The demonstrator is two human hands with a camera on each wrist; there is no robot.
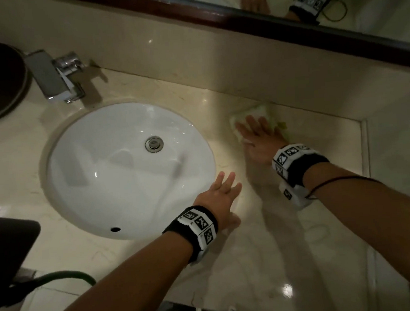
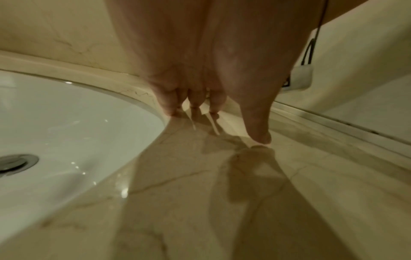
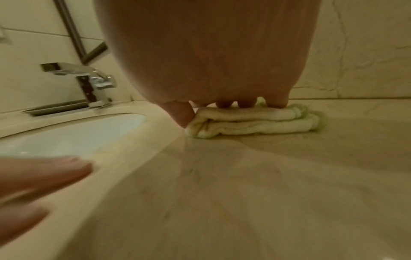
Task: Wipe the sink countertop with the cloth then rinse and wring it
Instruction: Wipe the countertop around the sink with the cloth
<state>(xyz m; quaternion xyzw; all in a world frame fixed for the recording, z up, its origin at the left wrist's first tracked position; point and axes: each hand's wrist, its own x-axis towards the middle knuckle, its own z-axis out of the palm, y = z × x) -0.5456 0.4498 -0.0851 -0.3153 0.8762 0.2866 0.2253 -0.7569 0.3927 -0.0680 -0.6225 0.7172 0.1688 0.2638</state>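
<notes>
On the marble countertop [image 1: 270, 261], left to right: white sink [image 1: 125, 167]; left hand [image 1: 221, 198], fingers flat, holding nothing; right hand [image 1: 259, 140], fingers straight, pressing the folded cloth [image 1: 247, 113] at the far wall. The folds might bunch, missing the corner.

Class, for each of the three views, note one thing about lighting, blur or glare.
Head view: dim, with glare spots on the countertop and a shadow beside the faucet. Left wrist view: the left hand casts shadows on glossy stone. Right wrist view: foreground streaked with blur; the cloth is fairly clear.
</notes>
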